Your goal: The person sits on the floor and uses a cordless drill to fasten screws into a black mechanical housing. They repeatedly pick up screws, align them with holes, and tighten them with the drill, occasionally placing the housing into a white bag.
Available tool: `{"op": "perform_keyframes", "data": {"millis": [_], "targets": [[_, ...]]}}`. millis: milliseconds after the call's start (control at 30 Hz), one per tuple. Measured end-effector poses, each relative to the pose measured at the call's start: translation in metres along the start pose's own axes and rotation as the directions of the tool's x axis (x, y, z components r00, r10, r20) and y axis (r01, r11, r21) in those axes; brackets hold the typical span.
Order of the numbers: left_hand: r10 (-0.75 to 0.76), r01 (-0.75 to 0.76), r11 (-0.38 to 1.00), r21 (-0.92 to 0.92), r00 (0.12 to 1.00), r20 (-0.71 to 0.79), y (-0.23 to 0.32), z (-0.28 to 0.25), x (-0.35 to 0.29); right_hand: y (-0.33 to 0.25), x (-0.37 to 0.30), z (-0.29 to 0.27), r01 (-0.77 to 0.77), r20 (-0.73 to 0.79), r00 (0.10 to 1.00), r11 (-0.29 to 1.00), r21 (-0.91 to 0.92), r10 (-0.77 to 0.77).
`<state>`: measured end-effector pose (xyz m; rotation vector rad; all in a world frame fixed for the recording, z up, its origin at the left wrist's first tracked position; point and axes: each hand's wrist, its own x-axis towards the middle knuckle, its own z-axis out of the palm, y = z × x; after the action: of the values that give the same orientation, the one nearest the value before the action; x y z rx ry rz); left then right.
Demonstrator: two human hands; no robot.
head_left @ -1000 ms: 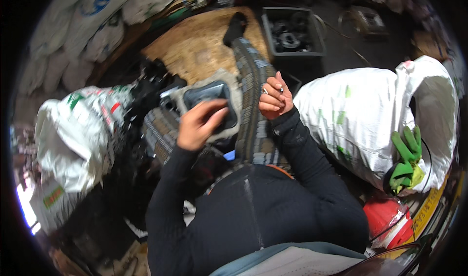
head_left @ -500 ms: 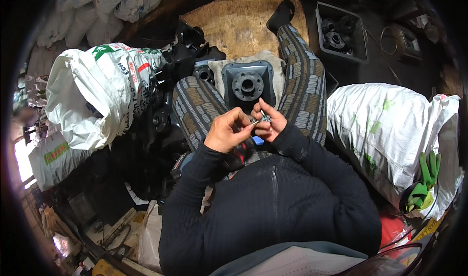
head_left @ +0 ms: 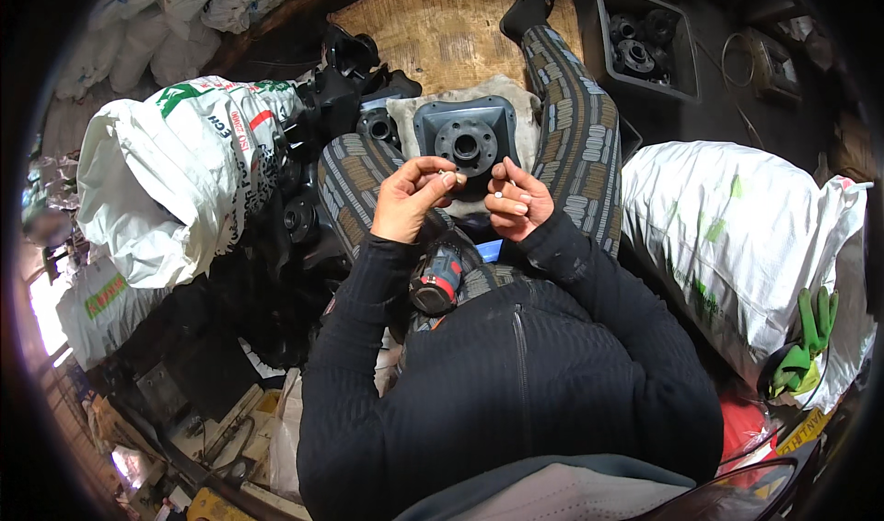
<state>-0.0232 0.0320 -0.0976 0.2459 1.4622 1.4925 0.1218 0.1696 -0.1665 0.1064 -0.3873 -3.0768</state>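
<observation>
My left hand (head_left: 400, 205) is pinched, thumb against forefinger, around a small screw (head_left: 459, 179) that mostly hides behind the fingertips. Facing it, my right hand (head_left: 527, 210) has its fingers curled over small metal screws (head_left: 498, 194); one bright end shows between them. Just beyond both hands, a dark grey metal housing (head_left: 503, 114) with a square flange lies between my legs. On top of it sits a round hub (head_left: 449, 156) with a ring of holes and a central bore. The housing rests on a pale cloth (head_left: 401, 116).
A red and grey power tool (head_left: 436, 282) lies in my lap beside a blue object (head_left: 489, 250). White sacks (head_left: 138, 176) stand left, another sack (head_left: 727, 226) right with green gloves (head_left: 807, 346). Black metal parts (head_left: 299, 217) crowd my left leg. A grey crate (head_left: 686, 102) holds hubs.
My hands have moved apart and slightly forward, toward the hub. The power tool in my lap has come into fuller view. The whole view has shifted a little.
</observation>
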Motion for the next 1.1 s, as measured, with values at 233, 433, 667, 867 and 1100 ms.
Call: {"op": "perform_keyframes", "data": {"millis": [233, 433, 667, 867, 1100], "targets": [[0.164, -0.170, 0.983, 0.064, 0.982, 0.089, 0.003, 0.033, -0.006, 0.002, 0.011, 0.000, 0.075, 0.115, 0.991, 0.997, -0.006, -0.074], [0.450, -0.440, 0.631, 0.639, 0.879, 0.161, 0.010, 0.046, -0.015, 0.004, 0.005, 0.012, 0.139, -0.030, 0.990, 0.990, 0.023, -0.138], [0.359, -0.345, 0.896, 0.280, 0.933, 0.001, 0.013, 0.043, -0.008, 0.000, 0.004, 0.001, 0.161, -0.240, 0.960, 0.985, 0.058, -0.143], [0.132, -0.144, 0.977, 0.157, 0.988, 0.083, 0.010, 0.005, 0.018, -0.007, 0.000, -0.014, 0.119, -0.024, 0.993, 0.991, 0.066, -0.118], [-0.111, 0.119, 0.992, -0.045, 0.982, 0.155, -0.019, 0.016, 0.015, -0.010, -0.001, -0.004, 0.136, 0.047, 0.989, 0.984, 0.113, -0.142]]}}
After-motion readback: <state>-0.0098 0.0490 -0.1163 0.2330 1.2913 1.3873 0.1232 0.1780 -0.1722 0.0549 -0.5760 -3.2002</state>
